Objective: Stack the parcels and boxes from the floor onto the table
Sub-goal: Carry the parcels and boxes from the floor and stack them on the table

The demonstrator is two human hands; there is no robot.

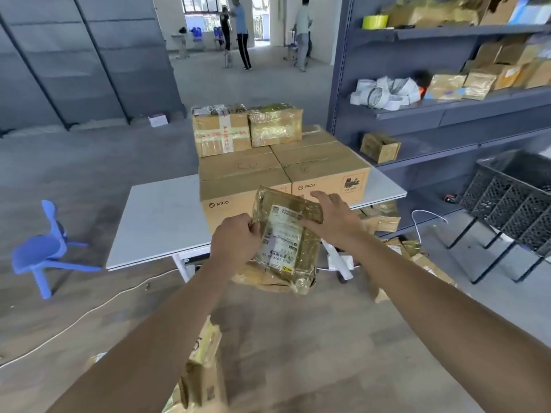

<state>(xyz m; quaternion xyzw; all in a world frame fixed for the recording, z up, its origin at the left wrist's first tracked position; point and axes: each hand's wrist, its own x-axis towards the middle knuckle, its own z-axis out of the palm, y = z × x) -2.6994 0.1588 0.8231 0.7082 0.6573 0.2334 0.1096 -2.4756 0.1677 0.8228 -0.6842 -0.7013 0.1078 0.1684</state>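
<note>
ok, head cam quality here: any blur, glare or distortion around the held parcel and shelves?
Head view: parcel label soft, glare on its tape wrap; left hand and right hand fairly sharp; shelves smeared toward the right edge; floor boxes at bottom blurred; wide-angle bows their uprights; lighting even.

Bare tabletop (155, 216) left of boxes (244, 186)

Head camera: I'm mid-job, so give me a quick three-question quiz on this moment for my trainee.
1. True or false: the left hand and right hand both hold the parcel off the floor.
2. What sits on the PICO boxes? A) two smaller boxes B) a bucket C) nothing
3. Fill in: seen from the camera, the blue chair stands to the ___ of the table.
Key: 1 true; 2 A; 3 left.
</note>
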